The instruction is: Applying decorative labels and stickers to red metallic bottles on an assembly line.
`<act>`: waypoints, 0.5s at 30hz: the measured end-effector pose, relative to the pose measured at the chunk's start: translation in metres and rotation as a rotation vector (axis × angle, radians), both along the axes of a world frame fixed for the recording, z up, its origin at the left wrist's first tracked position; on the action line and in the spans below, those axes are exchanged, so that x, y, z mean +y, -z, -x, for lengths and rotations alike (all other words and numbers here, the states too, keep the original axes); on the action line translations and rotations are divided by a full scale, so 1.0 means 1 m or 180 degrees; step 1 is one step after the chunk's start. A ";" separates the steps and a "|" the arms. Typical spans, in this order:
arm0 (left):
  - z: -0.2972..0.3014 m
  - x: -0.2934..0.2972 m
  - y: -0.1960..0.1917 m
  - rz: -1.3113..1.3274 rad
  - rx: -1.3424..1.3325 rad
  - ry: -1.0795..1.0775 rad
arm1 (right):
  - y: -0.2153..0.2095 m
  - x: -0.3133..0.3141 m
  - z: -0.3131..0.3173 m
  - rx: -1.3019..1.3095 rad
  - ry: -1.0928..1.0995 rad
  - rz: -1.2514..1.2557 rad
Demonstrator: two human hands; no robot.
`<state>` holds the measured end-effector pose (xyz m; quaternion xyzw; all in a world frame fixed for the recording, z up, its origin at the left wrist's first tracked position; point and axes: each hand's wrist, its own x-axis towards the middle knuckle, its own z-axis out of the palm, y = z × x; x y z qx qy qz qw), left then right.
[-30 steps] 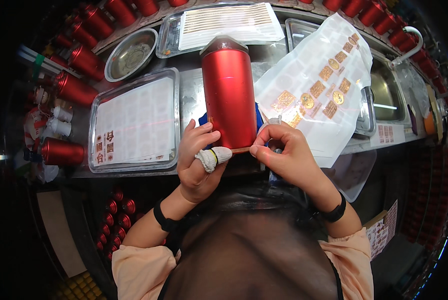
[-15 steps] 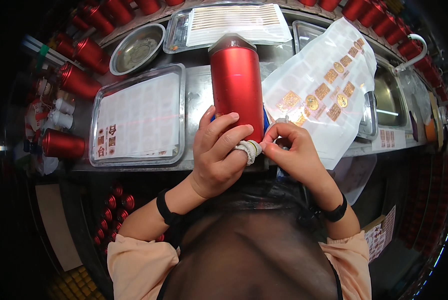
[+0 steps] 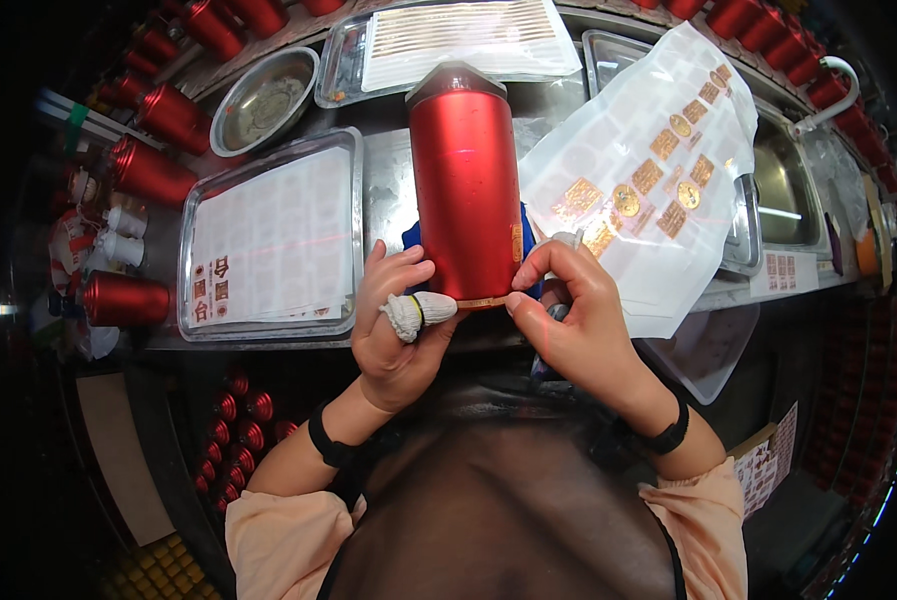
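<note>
A glossy red metal bottle (image 3: 465, 190) with a dark faceted end lies lengthwise in front of me on blue cloth (image 3: 412, 236), its near end toward my body. Along that near end runs a narrow gold strip (image 3: 483, 303), between my two hands. My left hand (image 3: 398, 320) has a white cloth finger cover (image 3: 418, 312) on one finger; that finger and the thumb meet at the strip's left end, the other fingers raised. Thumb and forefinger of my right hand (image 3: 573, 310) pinch its right end. A small gold label (image 3: 516, 243) shows on the bottle's right side.
To the left, a clear tray (image 3: 359, 220) holds a decal sheet (image 3: 273, 235); a metal bowl (image 3: 230, 135) stands behind. A large sheet of gold decals (image 3: 658, 180) spreads to the right, beside a sink (image 3: 818, 225). More red bottles (image 3: 128, 300) line the edges.
My left hand has come off the bottle's side and moved left, to the near end. The gold strip now shows there between both hands; the right hand shifted slightly left.
</note>
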<state>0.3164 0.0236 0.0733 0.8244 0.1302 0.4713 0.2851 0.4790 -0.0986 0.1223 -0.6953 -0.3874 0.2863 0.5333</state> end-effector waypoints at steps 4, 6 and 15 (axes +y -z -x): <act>0.002 0.001 0.000 0.0085 0.0048 0.0019 | 0.000 0.004 0.001 -0.0103 0.0004 0.0001; 0.001 0.001 0.001 0.0009 -0.0032 0.0115 | -0.008 0.006 0.002 -0.0201 0.0011 0.0257; 0.000 0.004 -0.006 -0.0172 0.0185 0.0104 | -0.012 0.004 0.002 0.0276 0.0033 0.0600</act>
